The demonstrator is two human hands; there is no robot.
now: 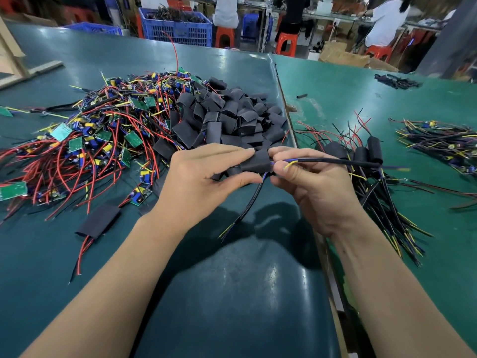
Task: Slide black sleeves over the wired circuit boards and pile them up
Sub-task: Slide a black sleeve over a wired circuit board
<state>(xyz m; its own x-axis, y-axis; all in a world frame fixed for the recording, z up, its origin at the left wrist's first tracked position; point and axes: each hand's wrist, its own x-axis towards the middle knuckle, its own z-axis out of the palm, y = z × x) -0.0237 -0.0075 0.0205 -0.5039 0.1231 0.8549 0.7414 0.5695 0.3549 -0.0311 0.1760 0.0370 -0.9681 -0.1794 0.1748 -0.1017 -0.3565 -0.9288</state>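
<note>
My left hand [201,182] holds a black sleeve [255,162] between thumb and fingers above the table. My right hand [312,182] pinches the black cable [335,160] with yellow and blue leads right at the sleeve's right end. A second black cable [247,208] hangs down from under the sleeve. Whatever is inside the sleeve is hidden. A heap of empty black sleeves [227,117] lies just behind my hands. To the left spreads a tangle of green wired circuit boards [103,135] with red wires. Sleeved boards [361,156] are piled at the right.
One sleeved board with red and black wires [99,220] lies alone at the near left. More wired parts [438,143] sit far right on the green table [387,89]. Blue crates [178,29], orange stools and seated people stand beyond the far edge.
</note>
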